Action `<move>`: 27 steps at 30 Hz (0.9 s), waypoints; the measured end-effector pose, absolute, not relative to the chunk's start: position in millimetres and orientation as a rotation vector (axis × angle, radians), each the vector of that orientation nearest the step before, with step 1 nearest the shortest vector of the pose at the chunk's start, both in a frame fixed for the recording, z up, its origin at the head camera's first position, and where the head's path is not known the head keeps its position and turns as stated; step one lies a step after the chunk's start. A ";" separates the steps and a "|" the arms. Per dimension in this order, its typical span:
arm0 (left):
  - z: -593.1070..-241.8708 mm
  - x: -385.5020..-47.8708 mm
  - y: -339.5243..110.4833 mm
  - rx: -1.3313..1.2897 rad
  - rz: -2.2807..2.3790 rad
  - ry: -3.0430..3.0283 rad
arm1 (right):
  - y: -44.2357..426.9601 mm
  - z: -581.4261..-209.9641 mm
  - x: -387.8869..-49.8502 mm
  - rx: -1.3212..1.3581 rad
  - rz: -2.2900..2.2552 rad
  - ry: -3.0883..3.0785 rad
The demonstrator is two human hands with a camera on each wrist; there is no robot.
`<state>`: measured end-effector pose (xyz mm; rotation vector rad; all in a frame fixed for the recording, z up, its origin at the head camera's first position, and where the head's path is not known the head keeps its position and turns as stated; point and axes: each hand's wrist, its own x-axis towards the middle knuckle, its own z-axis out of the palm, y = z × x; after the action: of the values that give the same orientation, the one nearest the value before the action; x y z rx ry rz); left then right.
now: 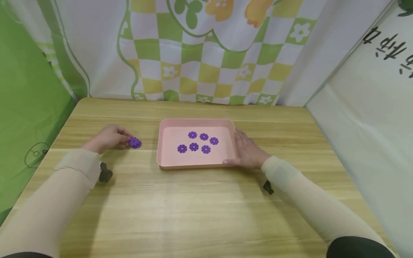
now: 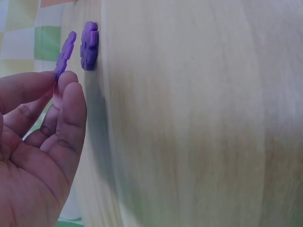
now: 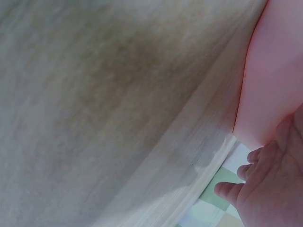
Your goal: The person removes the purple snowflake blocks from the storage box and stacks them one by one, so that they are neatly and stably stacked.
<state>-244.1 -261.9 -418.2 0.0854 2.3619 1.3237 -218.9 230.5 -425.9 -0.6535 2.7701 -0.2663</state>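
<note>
My left hand [image 1: 111, 138] pinches a purple snowflake disc [image 2: 65, 56] between thumb and fingertips at the tray's left. Just beyond it, a small stack of purple discs [image 2: 89, 46] lies on the table; in the head view the held disc overlaps this stack. A pink rectangular tray [image 1: 185, 166] sits mid-table with several purple snowflake discs [image 1: 194, 147] lying flat in two rows. My right hand [image 1: 248, 150] rests against the tray's right side, fingers stretched along the outer wall and thumb at the front right corner. The right wrist view shows fingers [image 3: 229, 191] beside the pink wall.
The wooden table [image 1: 180, 211] reaches back to a green, yellow and white checked cloth [image 1: 206, 71]. A green sheet [image 1: 29, 107] hangs at the left, and a white panel with black writing [image 1: 371, 107] stands at the right.
</note>
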 end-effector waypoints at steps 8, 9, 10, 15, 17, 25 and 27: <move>-419.5 -244.7 -259.5 0.094 1.301 2.369 | 232.0 -429.1 -216.9 -0.636 -0.267 2.767; -419.4 -244.7 -259.3 0.093 1.296 2.371 | 232.1 -429.8 -217.2 -0.632 -0.262 2.767; -418.9 -244.4 -258.8 0.090 1.294 2.371 | 232.2 -430.4 -217.6 -0.627 -0.259 2.766; -418.4 -244.4 -257.9 0.083 1.286 2.376 | 232.3 -430.8 -217.6 -0.625 -0.263 2.761; -418.2 -244.4 -257.8 0.078 1.277 2.380 | 232.1 -430.0 -217.4 -0.632 -0.268 2.761; -418.5 -244.2 -258.7 0.061 1.276 2.331 | 232.1 -429.4 -218.8 -0.612 -0.267 2.759; -418.8 -244.3 -259.0 0.059 1.273 2.328 | 232.1 -429.5 -219.1 -0.613 -0.272 2.761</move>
<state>-244.3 -259.0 -418.8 0.0586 2.3275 1.2726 -219.1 232.1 -429.5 -0.6134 2.7611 -0.2715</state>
